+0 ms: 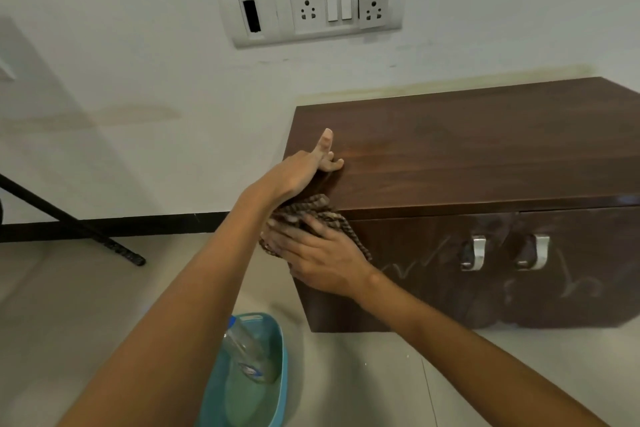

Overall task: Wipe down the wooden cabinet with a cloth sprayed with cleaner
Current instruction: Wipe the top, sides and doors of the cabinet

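Head view looks down on a low wooden cabinet (pixel 485 156) standing against a pale wall, with the person's two bare arms reaching in from the bottom of the frame. Their left hand (pixel 304 170) rests on the cabinet's top at its near left corner, fingers partly curled against the wood and one finger pointing up off the surface; it grips nothing, and I judge it is there to brace the body while the other hand works. Their right hand (pixel 322 260) lies spread and flat over a brown patterned cloth (pixel 311 215), pressing it against the upper left of the cabinet's front face, just under the top edge, so the palm rather than a closed fist keeps the cloth in place (a flat palm spreads pressure for wiping, I would guess). The left forearm crosses above the right wrist, both arms extended well forward. On the tiled floor just beside the cabinet sits a blue basin (pixel 277 350) with a clear bottle (pixel 249 354) leaning inside it, presumably the cleaner kept within reach. Two metal handles (pixel 474 253) on the doors lie to the right, apart from the cloth.
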